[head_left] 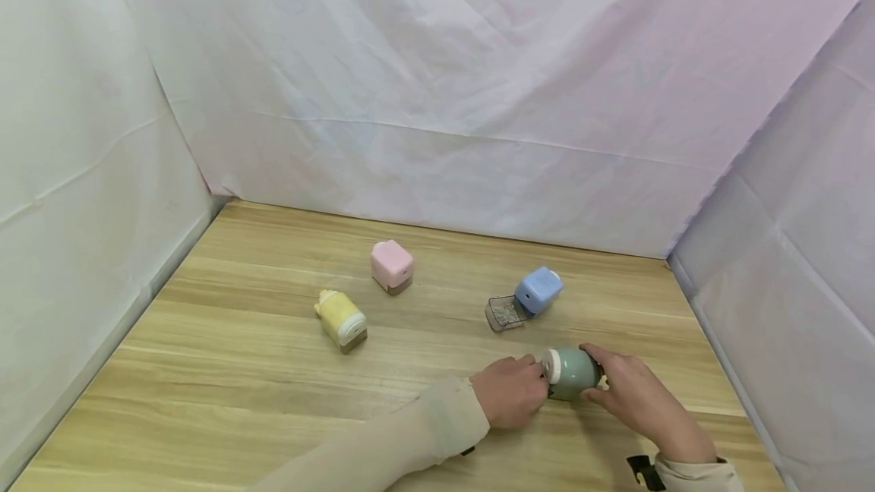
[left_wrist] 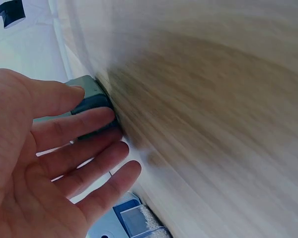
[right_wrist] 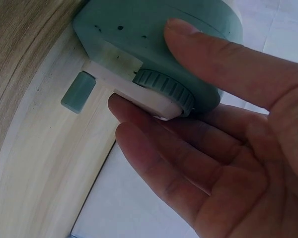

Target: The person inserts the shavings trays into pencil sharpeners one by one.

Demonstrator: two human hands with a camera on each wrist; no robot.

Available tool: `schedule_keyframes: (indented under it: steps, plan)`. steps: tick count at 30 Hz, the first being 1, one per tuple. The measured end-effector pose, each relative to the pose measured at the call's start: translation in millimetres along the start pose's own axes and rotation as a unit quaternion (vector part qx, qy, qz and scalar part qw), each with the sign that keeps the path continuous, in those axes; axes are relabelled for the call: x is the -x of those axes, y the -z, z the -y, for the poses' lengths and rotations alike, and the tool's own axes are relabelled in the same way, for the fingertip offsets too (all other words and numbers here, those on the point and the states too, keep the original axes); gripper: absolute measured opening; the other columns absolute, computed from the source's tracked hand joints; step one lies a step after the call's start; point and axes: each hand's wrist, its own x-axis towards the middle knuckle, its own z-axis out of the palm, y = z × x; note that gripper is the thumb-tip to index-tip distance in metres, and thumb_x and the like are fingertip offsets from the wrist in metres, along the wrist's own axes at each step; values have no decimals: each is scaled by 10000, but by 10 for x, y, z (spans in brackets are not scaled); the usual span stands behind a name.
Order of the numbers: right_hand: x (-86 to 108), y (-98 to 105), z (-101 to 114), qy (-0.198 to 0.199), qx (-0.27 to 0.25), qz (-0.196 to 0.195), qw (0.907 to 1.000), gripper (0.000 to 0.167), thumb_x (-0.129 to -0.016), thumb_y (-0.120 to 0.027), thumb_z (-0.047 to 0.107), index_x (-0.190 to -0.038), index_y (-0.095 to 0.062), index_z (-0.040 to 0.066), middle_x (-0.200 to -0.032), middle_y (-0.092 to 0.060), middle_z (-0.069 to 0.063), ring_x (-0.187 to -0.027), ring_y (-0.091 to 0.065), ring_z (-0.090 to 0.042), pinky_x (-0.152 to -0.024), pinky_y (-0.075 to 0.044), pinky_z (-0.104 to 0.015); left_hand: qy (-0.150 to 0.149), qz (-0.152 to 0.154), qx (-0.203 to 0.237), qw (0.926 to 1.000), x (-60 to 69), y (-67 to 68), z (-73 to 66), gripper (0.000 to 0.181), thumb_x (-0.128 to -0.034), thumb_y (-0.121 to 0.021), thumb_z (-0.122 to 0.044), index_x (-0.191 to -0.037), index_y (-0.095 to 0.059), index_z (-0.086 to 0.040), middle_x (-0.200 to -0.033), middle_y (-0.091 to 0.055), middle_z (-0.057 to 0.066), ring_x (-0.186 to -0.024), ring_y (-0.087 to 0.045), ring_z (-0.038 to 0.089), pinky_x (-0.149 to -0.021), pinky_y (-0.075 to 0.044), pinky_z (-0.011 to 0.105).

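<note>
Right hand [head_left: 636, 393] grips sharpener [head_left: 573, 373]; wrist view: knob [right_wrist: 165, 89]

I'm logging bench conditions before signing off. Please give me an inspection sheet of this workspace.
Surface: wood-grain tabletop.
Job's things: green sharpener, its white end facing left in the head view.
Clutter: yellow sharpener, pink sharpener, blue sharpener; the blue one's drawer, pulled out, holds pale bits.
Grips: right grip holds the green sharpener; left grip is at the white end, contact unclear.
Cables: nothing seen.
Surroundings: white cloth behind and at both sides.

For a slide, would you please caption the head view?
Right grip holds green sharpener, left grip beside it; yellow, pink, blue sharpeners beyond.
</note>
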Motion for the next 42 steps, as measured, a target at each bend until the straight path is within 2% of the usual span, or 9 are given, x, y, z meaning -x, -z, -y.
schedule_keyframes:
  steps: [7, 13, 16, 20, 29, 33, 37, 42]
  plan:
    - [-6, 11, 4, -45, -17, 75, 10000, 655, -791, -955, 111, -1339, -657, -87, -1177, -773, -225, -977, -757, -289, -811, -637, -477, 39, 213, 29, 9998, -7, -4, -3, 272, -1085, -607, -333, -1269, -757, -200, -1215, -729, -96, -989, -643, 46, -746, -567, 163]
    - [-1, 10, 8, -7, 28, 54, 10000, 682, -781, -962, 109, -1346, -646, -104, -1194, -766, -246, -1012, -760, -324, -845, -637, -506, 102, 286, 457, 9985, 12, -8, 51, 254, -1097, -605, -326, -1274, -749, -214, -1261, -715, -105, -1002, -635, 52, -756, -562, 173]
    - [-1, 16, 8, 14, 71, 121, 9999, 728, -773, -966, 107, -1367, -620, -133, -1242, -743, -289, -1069, -756, -379, -892, -631, -539, 191, 246, 679, 9972, 35, 26, 116, 209, -1084, -634, -320, -1206, -769, -219, -1184, -720, -89, -971, -629, 57, -743, -551, 175]
    - [-3, 64, 11, 53, 181, 284, 9994, 783, -770, -971, 128, -1393, -591, -155, -1299, -702, -339, -1146, -727, -453, -942, -615, -575, 298, 183, 749, 9966, 68, 85, 233, 187, -1077, -649, -304, -1158, -784, -204, -1070, -713, -71, -928, -620, 59, -754, -545, 177]
    - [-92, 335, 91, 43, 230, 680, 9974, 811, -842, -932, 219, -1503, -546, -48, -1432, -616, -342, -1237, -667, -513, -947, -599, -611, 343, 73, 788, 9963, 115, 136, 488, 210, -1090, -644, -284, -1183, -787, -161, -1062, -738, -54, -945, -663, 68, -803, -574, 188]
    - [-172, 434, 117, 256, 298, 510, 9979, 769, -856, -920, 195, -1482, -555, -61, -1441, -608, -337, -1262, -648, -525, -965, -590, -619, 559, -53, 704, 9959, 128, 176, 575, 238, -1101, -627, -285, -1230, -772, -147, -1111, -755, -36, -976, -698, 87, -794, -603, 219]
    - [-269, 480, 127, 564, 403, 80, 9976, 703, -865, -911, 165, -1442, -587, -72, -1410, -629, -331, -1236, -661, -525, -961, -592, -623, 946, -325, 535, 9935, 129, 231, 667, 232, -1108, -615, -270, -1214, -768, -131, -1098, -756, -17, -958, -705, 99, -738, -604, 237]
    - [-378, 522, 149, 801, 553, -269, 9949, 686, -897, -885, 158, -1462, -570, -69, -1455, -587, -336, -1250, -647, -541, -964, -585, -639, 1487, -738, 677, 9838, 142, 264, 745, 224, -1097, -637, -233, -1206, -751, -74, -1081, -745, 37, -945, -699, 139, -747, -613, 251]
